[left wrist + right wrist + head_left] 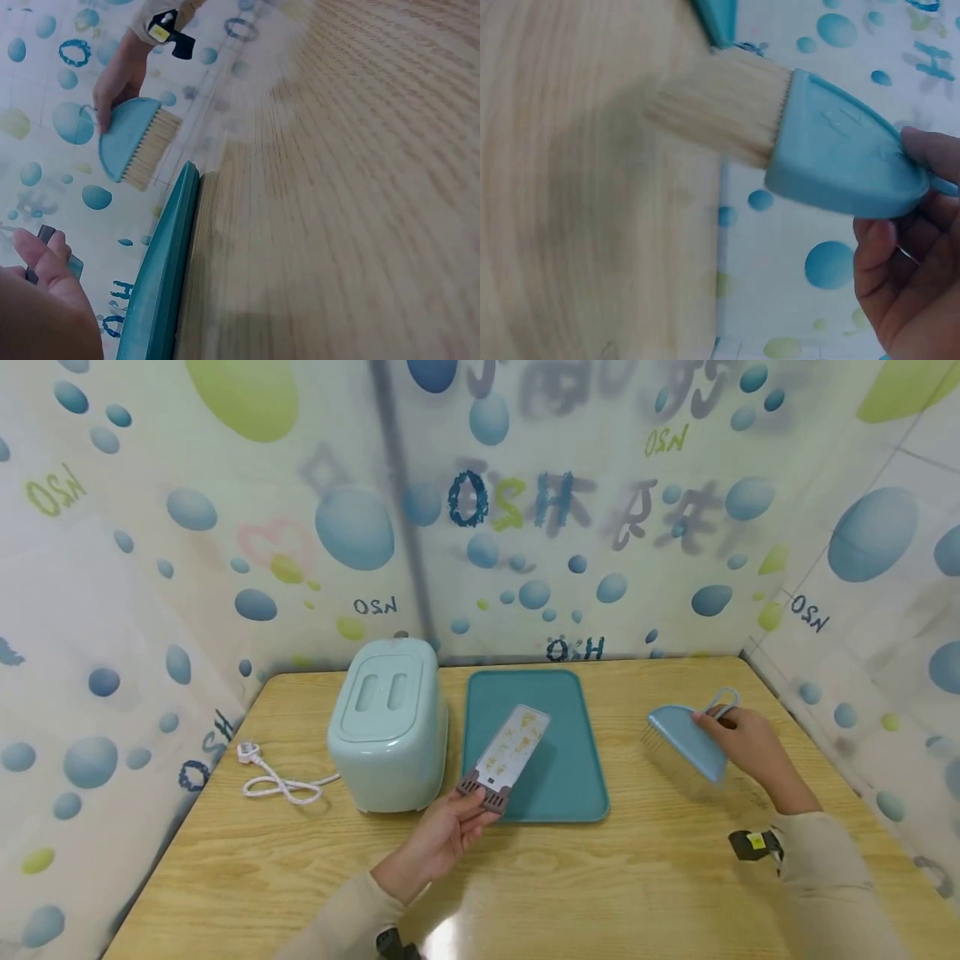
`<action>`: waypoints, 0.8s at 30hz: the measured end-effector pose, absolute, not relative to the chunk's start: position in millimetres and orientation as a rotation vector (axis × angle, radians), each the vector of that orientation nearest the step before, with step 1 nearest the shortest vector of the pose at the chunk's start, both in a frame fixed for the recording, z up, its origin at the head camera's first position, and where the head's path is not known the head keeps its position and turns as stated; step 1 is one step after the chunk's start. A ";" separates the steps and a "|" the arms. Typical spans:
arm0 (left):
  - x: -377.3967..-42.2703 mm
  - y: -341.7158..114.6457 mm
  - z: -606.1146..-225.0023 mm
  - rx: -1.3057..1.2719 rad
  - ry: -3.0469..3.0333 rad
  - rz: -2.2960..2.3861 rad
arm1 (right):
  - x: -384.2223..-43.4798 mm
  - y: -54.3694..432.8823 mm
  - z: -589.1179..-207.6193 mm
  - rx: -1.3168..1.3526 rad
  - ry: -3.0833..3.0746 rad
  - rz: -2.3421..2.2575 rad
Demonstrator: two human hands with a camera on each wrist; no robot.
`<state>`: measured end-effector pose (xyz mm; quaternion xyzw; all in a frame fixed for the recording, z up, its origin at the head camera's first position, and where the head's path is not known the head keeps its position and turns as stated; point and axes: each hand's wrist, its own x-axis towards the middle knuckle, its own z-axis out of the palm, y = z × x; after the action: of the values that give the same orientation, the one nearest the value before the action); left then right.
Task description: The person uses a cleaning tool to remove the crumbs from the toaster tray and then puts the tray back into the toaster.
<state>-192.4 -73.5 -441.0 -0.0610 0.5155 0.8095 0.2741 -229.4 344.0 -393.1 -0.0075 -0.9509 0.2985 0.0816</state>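
Left hand (438, 839): fingers partly curled, thumb and fingers pinching the brown slotted end of a metal crumb plate (513, 747); its far end points toward 1 o'clock. Right hand (753, 752): fingers curled, gripping a blue brush (690, 739) by its body near the loop, bristles raised off the tabletop (630, 877).

Yellowish crumbs lie on the crumb plate, which overlaps the teal tray (581, 789) in the head view; contact cannot be told. From the tray: toaster (386, 735), slots closed over, at 9 o'clock; brush at 3 o'clock, bare wood between; table's rear edge at 12 o'clock.
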 end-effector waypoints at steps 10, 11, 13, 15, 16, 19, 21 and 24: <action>-199.6 -67.6 -439.6 -0.133 1.392 2.150 | -229.6 310.4 -373.9 -0.058 -2.638 1.267; -200.3 -67.5 -439.3 -0.132 1.396 2.146 | -229.3 306.3 -373.1 -0.055 -2.627 1.304; -201.5 -67.7 -439.3 -0.124 1.409 2.145 | -229.2 298.3 -372.2 -0.028 -2.612 1.367; -202.6 -67.9 -439.4 -0.120 1.422 2.144 | -230.0 290.1 -371.9 0.006 -2.605 1.435; -203.2 -68.1 -439.7 -0.119 1.428 2.142 | -230.6 285.7 -372.2 0.021 -2.606 1.477; -204.7 -68.5 -440.4 -0.118 1.435 2.139 | -231.8 270.9 -373.5 0.051 -2.632 1.578; -205.5 -68.6 -440.6 -0.115 1.440 2.134 | -233.0 260.0 -375.2 0.064 -2.655 1.649; -206.5 -68.3 -440.5 -0.110 1.446 2.131 | -235.3 242.9 -377.8 0.101 -2.676 1.728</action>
<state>-206.5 -68.3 -440.5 -0.0409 0.5388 0.7941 0.2782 -235.3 242.9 -377.8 0.0317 -0.8394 0.5421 -0.0229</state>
